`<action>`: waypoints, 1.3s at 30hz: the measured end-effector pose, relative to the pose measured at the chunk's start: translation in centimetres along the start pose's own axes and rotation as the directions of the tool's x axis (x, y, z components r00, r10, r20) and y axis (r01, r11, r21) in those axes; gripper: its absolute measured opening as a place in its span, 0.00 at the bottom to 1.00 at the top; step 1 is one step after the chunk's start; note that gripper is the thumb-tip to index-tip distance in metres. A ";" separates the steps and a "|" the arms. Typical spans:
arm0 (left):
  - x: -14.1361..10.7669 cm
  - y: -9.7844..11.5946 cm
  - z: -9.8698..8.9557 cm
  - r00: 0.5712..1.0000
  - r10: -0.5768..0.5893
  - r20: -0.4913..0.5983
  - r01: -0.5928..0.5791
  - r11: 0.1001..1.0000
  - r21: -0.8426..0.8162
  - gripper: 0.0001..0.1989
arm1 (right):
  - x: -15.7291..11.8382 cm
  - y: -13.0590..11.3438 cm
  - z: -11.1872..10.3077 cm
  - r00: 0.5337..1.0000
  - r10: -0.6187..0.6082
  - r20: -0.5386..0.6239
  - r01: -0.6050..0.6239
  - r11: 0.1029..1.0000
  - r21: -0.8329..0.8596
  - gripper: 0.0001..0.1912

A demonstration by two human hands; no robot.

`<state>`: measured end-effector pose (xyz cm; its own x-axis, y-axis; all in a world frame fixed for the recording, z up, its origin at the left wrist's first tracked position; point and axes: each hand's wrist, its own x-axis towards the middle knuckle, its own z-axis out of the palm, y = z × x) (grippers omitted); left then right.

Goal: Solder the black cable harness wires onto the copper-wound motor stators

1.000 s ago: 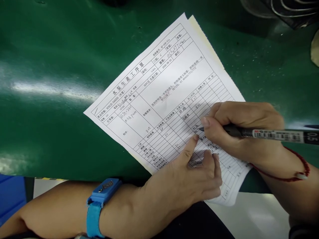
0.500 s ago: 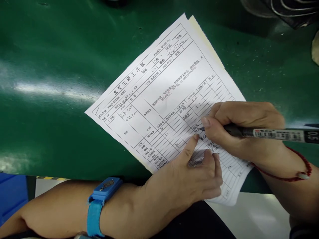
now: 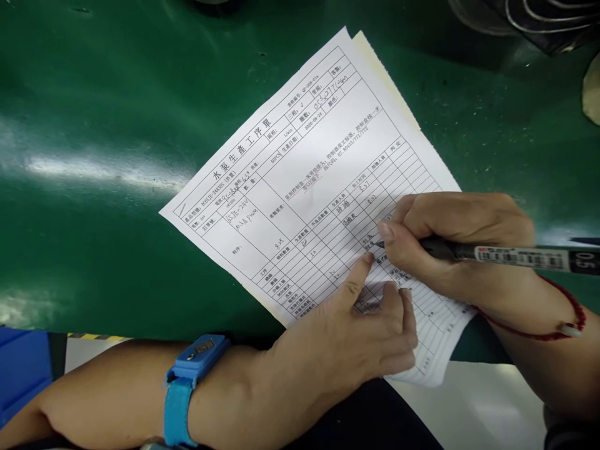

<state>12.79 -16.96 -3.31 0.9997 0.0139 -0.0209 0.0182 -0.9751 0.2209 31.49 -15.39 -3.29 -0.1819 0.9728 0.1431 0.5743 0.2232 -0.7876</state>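
A printed form (image 3: 323, 169) with handwritten entries lies slanted on the green table, over a yellowish sheet (image 3: 382, 72) that shows along its edges. My right hand (image 3: 450, 240) is closed around a dark pen (image 3: 515, 255). The pen's tip meets the form in a column of handwritten names. My left hand (image 3: 351, 331) rests on the lower part of the form, index finger stretched out close to the pen tip, the other fingers loosely bent. Nothing shows in its grasp. A blue wrist strap (image 3: 180, 400) is on my left wrist, and a red bracelet (image 3: 569, 331) on my right.
The green table (image 3: 94, 250) ends just below the form. Metal wire loops and a dark object (image 3: 553, 22) stand at the upper right, with a pale round thing (image 3: 591, 94) at the right edge. Something blue (image 3: 23, 372) sits low at the left.
The pen has tilted slightly, and its tip has shifted a little at the same column. Both hands and the form have stayed nearly in place.
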 end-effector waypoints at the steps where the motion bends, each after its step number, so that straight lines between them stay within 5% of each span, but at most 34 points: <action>1: 0.0 0.0 0.0 1.000 -0.003 -0.005 0.003 1.000 -0.002 0.17 | 0.0 0.1 0.0 1.000 0.002 -0.012 -0.002 1.000 0.013 0.19; 24: 0.0 0.1 0.1 1.000 -0.012 -0.007 0.012 1.000 0.002 0.17 | -0.1 0.2 0.1 0.998 0.007 -0.055 -0.005 1.000 0.024 0.19; 30: 0.0 0.1 0.2 1.000 0.004 -0.010 -0.003 1.000 0.018 0.18 | 0.0 0.7 -1.1 0.980 0.153 -0.125 -0.143 0.986 0.084 0.18; 39: 0.0 0.0 0.0 1.000 0.002 -0.030 -0.001 0.999 0.033 0.18 | 0.3 1.2 -1.0 0.990 0.096 -0.100 -0.087 0.992 0.088 0.19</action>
<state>12.82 -16.98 -3.34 0.9998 0.0189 0.0088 0.0169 -0.9819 0.1886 32.93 -14.75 -3.58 -0.0457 0.9909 0.1262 0.5154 0.1317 -0.8467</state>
